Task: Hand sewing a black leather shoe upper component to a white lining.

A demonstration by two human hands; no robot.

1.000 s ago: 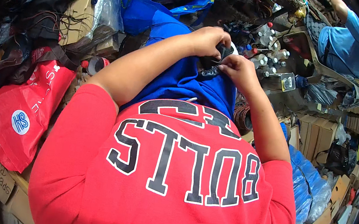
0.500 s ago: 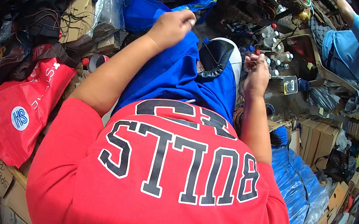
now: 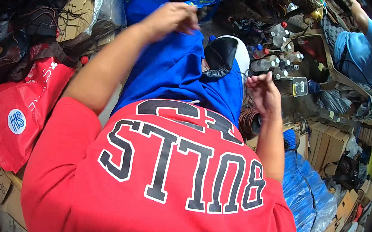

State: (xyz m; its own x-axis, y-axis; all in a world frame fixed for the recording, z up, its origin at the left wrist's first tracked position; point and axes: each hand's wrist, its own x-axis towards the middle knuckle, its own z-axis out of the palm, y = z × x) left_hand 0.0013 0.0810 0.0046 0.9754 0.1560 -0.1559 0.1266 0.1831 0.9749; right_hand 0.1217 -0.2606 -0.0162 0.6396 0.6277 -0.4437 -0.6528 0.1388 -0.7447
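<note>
Your left grip and right grip are loosely curled, though I cannot tell whether around anything, and the black-and-white shoe on your blue-clothed lap should prove light and soft-uppered, so take hold along the firmer-looking white sole.

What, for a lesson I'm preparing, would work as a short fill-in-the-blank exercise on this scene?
1. The dark shoe has a ____ sole.
2. The hand nearer the bottles is the person's ____ one.
3. The red bag lies on the person's ____ side.
4. The person's pants are ____.

Missing words: white; right; left; blue.
</note>
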